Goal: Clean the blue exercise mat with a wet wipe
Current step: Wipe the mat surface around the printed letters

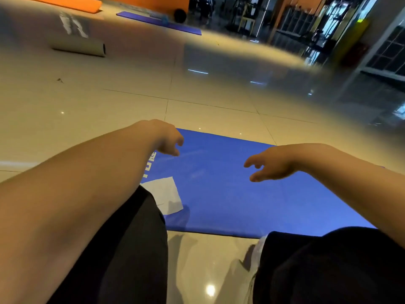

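Gym room, glossy beige tile floor [109,110] with thin grout lines and light glare. Blue mat [230,194] lies flat on the floor, smooth, rectangular, white lettering at its left edge. White wipe [166,194], flat and creased, sits on the mat's near-left corner, beside a dark-trousered knee. Both hands hover above the mat, apart, fingers loosely curled, holding nothing: left hand [168,139], right hand [269,163]. Far beyond the mat: rolled grey mat [79,46], purple mat [160,23], orange mat [65,2].

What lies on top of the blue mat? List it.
A white wipe lies on the blue mat, its left edge hidden by the knee. Both hands hover above.
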`<state>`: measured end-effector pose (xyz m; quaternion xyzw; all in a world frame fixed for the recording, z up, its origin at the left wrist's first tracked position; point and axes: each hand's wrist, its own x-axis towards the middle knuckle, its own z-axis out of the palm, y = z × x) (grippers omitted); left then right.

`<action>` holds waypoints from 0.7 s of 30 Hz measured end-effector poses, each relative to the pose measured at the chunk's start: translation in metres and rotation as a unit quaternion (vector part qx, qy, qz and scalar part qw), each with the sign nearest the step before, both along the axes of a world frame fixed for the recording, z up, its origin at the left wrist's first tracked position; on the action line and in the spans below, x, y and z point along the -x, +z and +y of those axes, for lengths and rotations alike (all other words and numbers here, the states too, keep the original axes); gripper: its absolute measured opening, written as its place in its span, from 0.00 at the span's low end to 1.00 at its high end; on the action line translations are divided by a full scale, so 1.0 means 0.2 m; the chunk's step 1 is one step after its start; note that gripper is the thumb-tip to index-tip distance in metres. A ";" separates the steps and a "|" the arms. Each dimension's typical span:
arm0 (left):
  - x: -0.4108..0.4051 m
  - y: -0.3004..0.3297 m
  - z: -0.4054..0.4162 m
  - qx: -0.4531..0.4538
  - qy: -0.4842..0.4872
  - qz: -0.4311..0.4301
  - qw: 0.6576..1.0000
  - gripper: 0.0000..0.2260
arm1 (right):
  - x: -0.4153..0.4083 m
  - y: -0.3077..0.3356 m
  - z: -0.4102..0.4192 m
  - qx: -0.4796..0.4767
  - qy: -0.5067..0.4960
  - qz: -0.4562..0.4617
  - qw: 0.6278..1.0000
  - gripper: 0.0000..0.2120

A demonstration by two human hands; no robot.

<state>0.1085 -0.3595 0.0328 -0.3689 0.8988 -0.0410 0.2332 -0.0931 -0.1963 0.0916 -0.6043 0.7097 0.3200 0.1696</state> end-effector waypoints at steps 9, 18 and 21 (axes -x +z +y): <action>0.00 -0.05 0.00 -0.085 0.044 -0.020 0.995 0.24 | -0.04 -0.38 -0.11 -0.041 0.018 -0.069 0.997 0.28; 0.14 -0.19 0.04 -0.218 -0.032 -0.051 0.974 0.24 | 0.05 -0.81 -0.14 -0.082 -0.059 -0.178 0.979 0.26; 0.17 -0.33 -0.03 -0.220 -0.052 -0.109 0.968 0.24 | 0.17 -0.97 -0.16 -0.087 -0.123 -0.174 0.973 0.26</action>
